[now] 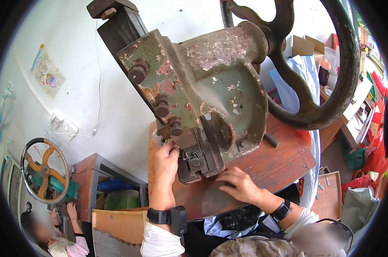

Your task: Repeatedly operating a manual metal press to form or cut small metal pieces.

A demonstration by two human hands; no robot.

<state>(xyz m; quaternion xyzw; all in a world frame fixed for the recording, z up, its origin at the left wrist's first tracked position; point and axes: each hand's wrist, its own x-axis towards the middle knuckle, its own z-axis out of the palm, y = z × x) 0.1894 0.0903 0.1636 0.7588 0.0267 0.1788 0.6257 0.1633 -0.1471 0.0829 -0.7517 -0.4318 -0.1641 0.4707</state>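
Pinching w/ left hand (166, 159): fingertips closed on a small yellowish piece (170, 141) right at the die (197, 155) of the press (202, 85), on the die's left side. Can't make out what the piece is, too small and half hidden by my fingers. Right hand (239, 183) lies flat and open, holding nothing, palm down on the bench (279, 165) just right of and below the die.

Press sits on the bench, body towering above the die, flywheel (331, 73) up and to the right of it. I judge the press cast iron, v. heavy, rigid, paint flaking and rusty, so rough, not slippery; nothing I'd shift by hand. Only sensible hold on it is the flywheel rim. Piece looks thin and light, prob. flexible; best taken by its edges, fingertips kept outside the die gap since that's the pinch point.

Far left of the press, lower down, a co-worker's hand (70, 210) is at a second press w/ an orange-spoked wheel (45, 170).
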